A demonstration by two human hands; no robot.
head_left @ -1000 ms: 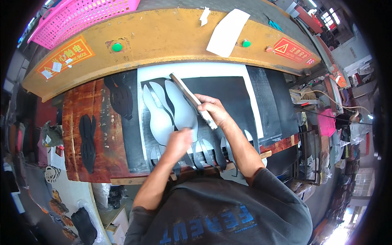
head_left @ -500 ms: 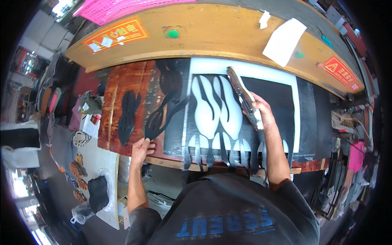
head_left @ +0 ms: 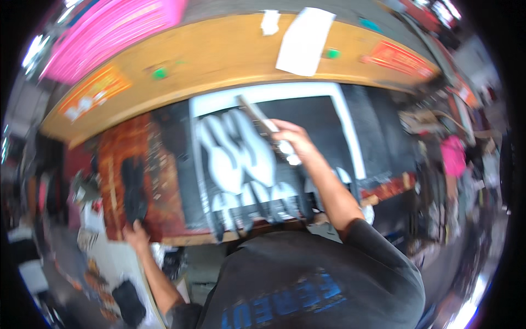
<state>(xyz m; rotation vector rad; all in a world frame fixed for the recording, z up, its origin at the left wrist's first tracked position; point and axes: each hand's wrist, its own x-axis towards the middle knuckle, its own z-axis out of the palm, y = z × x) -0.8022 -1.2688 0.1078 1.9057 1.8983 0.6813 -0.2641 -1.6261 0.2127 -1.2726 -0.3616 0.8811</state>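
The picture is blurred by motion. My right hand grips a long, curved metal cutting die above the black sheet. Leaf-shaped openings cut in that sheet let the white board beneath show through. More narrow openings run along the sheet's near edge. At the far left of the worktable, my left hand pinches the near end of a black cut-out piece, which lies over the spot where similar slotted pieces are stacked. Its fingertips are smeared.
A yellow machine beam spans the far side of the table, carrying a white paper and green buttons. Behind it at the left is a pink basket. Reddish worn wood shows between the left hand and the black sheet.
My left hand has moved left with the black cut-out, bringing it over the other pieces. My right hand still holds the die. The whole view has shifted and turned.
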